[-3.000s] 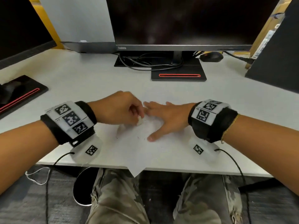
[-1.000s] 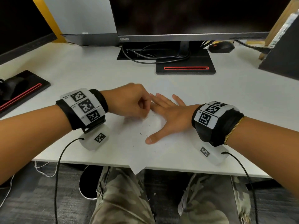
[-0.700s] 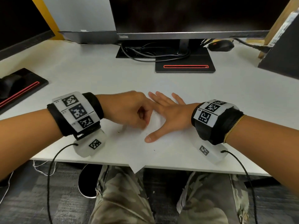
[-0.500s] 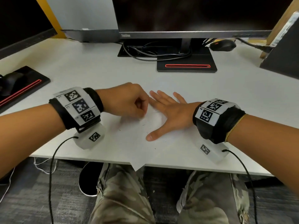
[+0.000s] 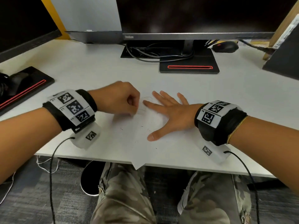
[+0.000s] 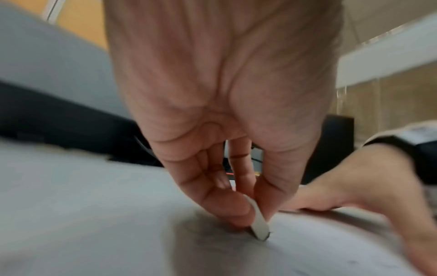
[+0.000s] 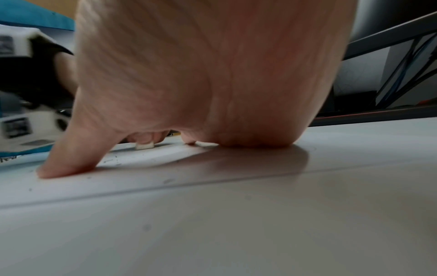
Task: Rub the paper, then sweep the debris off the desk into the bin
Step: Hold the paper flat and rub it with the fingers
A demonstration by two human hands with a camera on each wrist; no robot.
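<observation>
A white sheet of paper (image 5: 137, 136) lies on the white desk (image 5: 97, 70), one corner hanging over the front edge. My left hand (image 5: 119, 99) pinches a small white eraser (image 6: 258, 226) between thumb and fingers, its tip pressed to the paper. The eraser (image 7: 144, 146) also shows under my palm in the right wrist view. My right hand (image 5: 169, 113) lies flat with spread fingers, pressing the sheet down. Dark eraser crumbs (image 5: 145, 128) are scattered on the paper near my thumb. Faint pencil lines (image 5: 148, 98) remain beside the left fingers.
A monitor (image 5: 194, 16) on a black stand (image 5: 189, 67) is at the back, with cables and a black mouse (image 5: 225, 46). A second monitor base (image 5: 24, 86) sits at the left. Under the desk edge a round bin (image 5: 90, 178) stands left of my knees.
My left hand has been sliding the eraser back and forth in short strokes over the paper. The right hand stays pressed flat in the same place.
</observation>
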